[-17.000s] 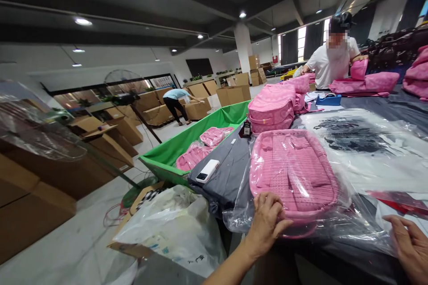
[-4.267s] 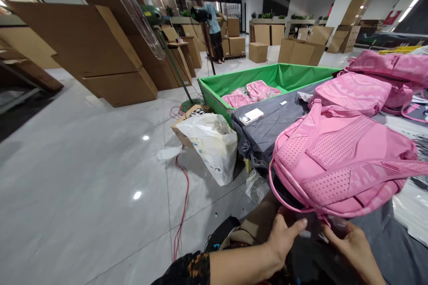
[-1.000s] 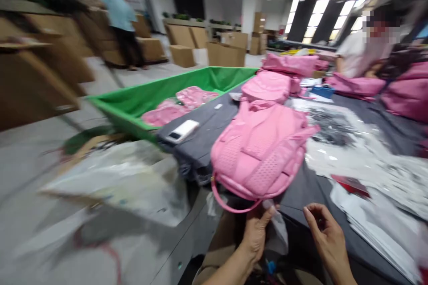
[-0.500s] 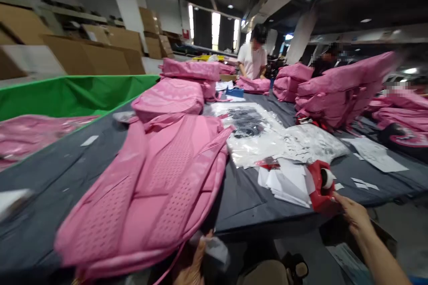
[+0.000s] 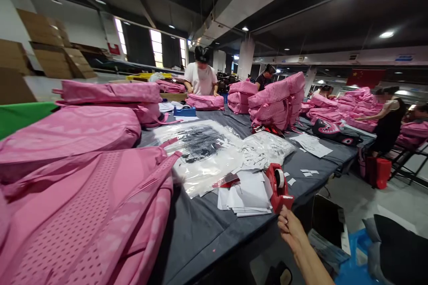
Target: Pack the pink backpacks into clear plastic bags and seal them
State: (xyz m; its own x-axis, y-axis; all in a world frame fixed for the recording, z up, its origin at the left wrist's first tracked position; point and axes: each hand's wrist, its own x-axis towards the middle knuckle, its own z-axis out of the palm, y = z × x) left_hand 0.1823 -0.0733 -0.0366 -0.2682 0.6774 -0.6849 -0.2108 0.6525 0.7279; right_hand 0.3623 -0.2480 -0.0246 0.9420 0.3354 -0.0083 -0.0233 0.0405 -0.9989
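Observation:
My right hand (image 5: pixel 291 229) is at the front edge of the table, by the cutting end of a red tape dispenser (image 5: pixel 274 192) that carries a white roll. Its fingers are curled closed; whatever they pinch is too small to make out. My left hand is out of view. A pink backpack (image 5: pixel 90 213) lies straps-up at the near left, cut off by the picture edge. Beside the dispenser is a stack of white papers (image 5: pixel 249 191), with a small red packet (image 5: pixel 228 181) at its corner.
Clear plastic bags (image 5: pixel 203 156) holding dark and white pieces cover the table's middle. Pink backpacks are piled left (image 5: pixel 110 93) and right (image 5: pixel 270 102). A blue tape dispenser (image 5: pixel 184 111) stands farther back. A co-worker (image 5: pixel 202 78) handles a pink bag across the table.
The view has swung right. My left hand, earlier holding something whitish and crumpled beside the backpack, has left the picture. My right hand stays by the red dispenser, its fingers now more curled.

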